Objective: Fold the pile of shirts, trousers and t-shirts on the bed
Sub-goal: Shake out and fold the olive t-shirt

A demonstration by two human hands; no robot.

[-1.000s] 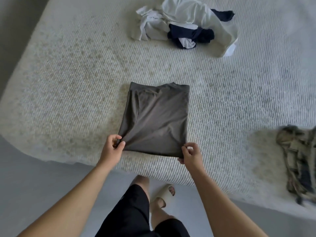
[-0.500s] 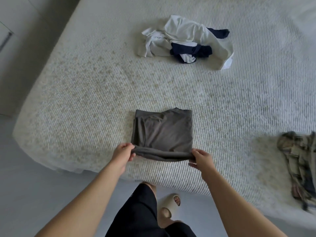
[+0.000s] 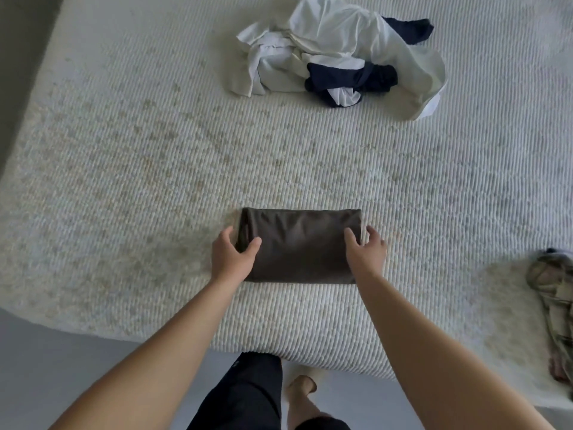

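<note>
A dark grey garment [image 3: 299,245] lies folded into a compact rectangle on the white bed [image 3: 139,181], near its front edge. My left hand [image 3: 232,259] rests on the garment's left end, thumb on top and fingers beside the edge. At the right end my right hand [image 3: 366,252] rests the same way. The fingers of both hands look relaxed, not pinching the cloth. A crumpled pile of white and navy clothes [image 3: 338,54] sits at the far side of the bed.
A rumpled patterned garment in camouflage tones [image 3: 555,305] lies at the bed's right edge. Grey floor runs along the front of the bed, where my legs and a bare foot [image 3: 300,389] stand.
Both hands lifted the garment's near edge and carried it over to the far edge, halving it. They have let go of the corners and now rest on its ends.
</note>
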